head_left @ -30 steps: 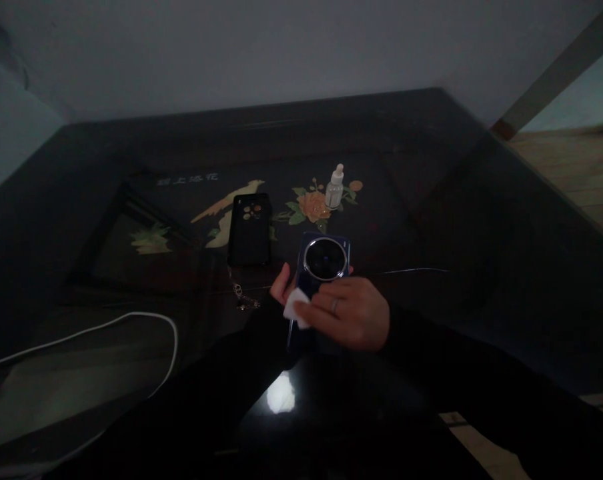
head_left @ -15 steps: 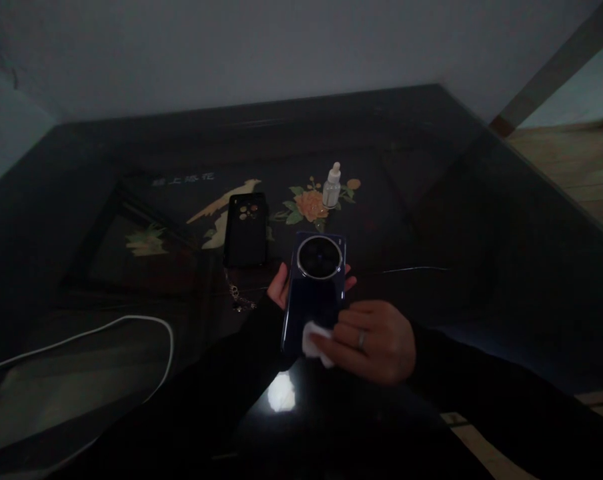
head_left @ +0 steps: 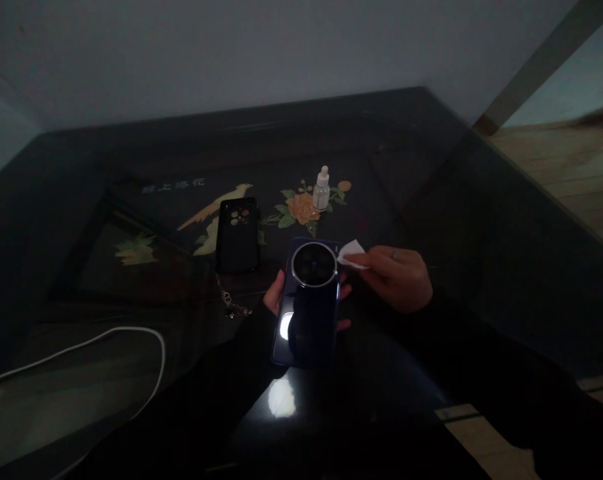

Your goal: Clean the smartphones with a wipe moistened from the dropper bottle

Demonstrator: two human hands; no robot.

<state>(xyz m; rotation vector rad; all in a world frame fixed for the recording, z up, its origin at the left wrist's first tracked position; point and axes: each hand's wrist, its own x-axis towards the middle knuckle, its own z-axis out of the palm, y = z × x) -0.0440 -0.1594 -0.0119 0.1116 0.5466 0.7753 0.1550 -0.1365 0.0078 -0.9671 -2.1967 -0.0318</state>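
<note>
A dark blue smartphone (head_left: 309, 320) with a large round camera ring faces back side up. My left hand (head_left: 274, 293) is closed around it from beneath, thumb at the left edge and fingertips showing past the right edge. My right hand (head_left: 399, 275), wearing a ring, pinches a white wipe (head_left: 352, 255) at the phone's upper right corner, beside the camera ring. Left of the phone, a black phone case (head_left: 237, 240) lies on the table with a beaded chain strap (head_left: 234, 309) hanging from its lower end.
A small clear dropper bottle (head_left: 321, 193) with a white top stands beyond the phone on the dark glossy table (head_left: 411, 167), which has a flower and bird pattern. A white cable (head_left: 126, 329) curves across the left side. A wall (head_left: 231, 60) rises behind the table.
My right hand has moved the wipe from the phone's lower part up to its upper right corner. My left hand still holds the phone. The whole view has shifted slightly.
</note>
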